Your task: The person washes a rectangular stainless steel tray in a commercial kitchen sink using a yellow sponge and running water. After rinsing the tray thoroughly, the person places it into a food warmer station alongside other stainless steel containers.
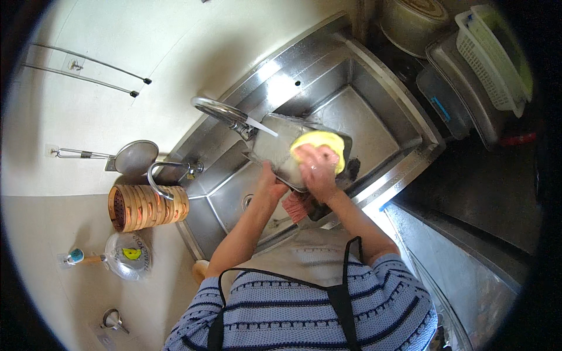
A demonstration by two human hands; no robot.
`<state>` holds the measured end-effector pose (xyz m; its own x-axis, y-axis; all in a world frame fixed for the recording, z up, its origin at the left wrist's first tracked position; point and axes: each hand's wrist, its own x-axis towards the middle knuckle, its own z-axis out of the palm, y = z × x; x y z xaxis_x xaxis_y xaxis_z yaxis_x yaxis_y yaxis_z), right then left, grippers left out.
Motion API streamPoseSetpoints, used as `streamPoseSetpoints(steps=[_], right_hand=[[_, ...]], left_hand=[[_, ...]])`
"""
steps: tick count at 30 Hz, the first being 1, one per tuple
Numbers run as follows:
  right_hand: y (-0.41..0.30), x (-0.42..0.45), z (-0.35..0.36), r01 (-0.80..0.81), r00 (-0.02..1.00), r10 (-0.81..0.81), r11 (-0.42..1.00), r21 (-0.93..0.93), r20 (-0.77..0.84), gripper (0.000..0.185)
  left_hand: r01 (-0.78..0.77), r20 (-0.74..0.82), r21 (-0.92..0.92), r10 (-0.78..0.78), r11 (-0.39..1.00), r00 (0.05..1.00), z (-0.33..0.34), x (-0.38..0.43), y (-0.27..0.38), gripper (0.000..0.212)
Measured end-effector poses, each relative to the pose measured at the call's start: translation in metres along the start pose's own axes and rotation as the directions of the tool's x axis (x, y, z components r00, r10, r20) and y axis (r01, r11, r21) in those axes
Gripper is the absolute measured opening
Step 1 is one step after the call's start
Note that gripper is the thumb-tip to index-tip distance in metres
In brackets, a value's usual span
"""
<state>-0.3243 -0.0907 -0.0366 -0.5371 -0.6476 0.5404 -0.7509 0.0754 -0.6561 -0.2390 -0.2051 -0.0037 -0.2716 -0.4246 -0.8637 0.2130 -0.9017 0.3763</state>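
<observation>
My left hand grips the near edge of a wet metal tray, which is tilted over the divider of a stainless steel double sink. With my right hand I press a yellow cloth onto the tray's right part; my fingers are slightly blurred. Water runs from the curved chrome faucet onto the tray. A red cloth lies just below the tray, between my forearms. The tray's underside is hidden.
Stacked bamboo steamers stand left of the sink, by a second curved faucet. A round strainer hangs on the wall. At the upper right are metal trays, a white plastic basket and a large pot.
</observation>
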Motion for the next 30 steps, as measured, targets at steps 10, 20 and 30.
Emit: streamPoseSetpoints(steps=[10, 20, 30], right_hand=[[0.16, -0.027, 0.037, -0.864, 0.413, 0.91, 0.38, 0.33, 0.033, 0.057], [0.043, -0.065, 0.033, -0.586, 0.735, 0.644, 0.761, 0.277, -0.214, 0.056], [-0.05, 0.006, -0.01, 0.308, 0.925, -0.268, 0.943, -0.121, 0.27, 0.034]], left_hand=[[-0.02, -0.064, -0.033, 0.018, 0.999, 0.998, -0.013, 0.01, -0.022, 0.064], [-0.185, -0.115, 0.02, 0.186, 0.982, 0.976, -0.01, 0.013, -0.031, 0.065], [-0.31, 0.083, 0.202, 0.299, 0.929, 0.951, -0.062, 0.022, -0.015, 0.053]])
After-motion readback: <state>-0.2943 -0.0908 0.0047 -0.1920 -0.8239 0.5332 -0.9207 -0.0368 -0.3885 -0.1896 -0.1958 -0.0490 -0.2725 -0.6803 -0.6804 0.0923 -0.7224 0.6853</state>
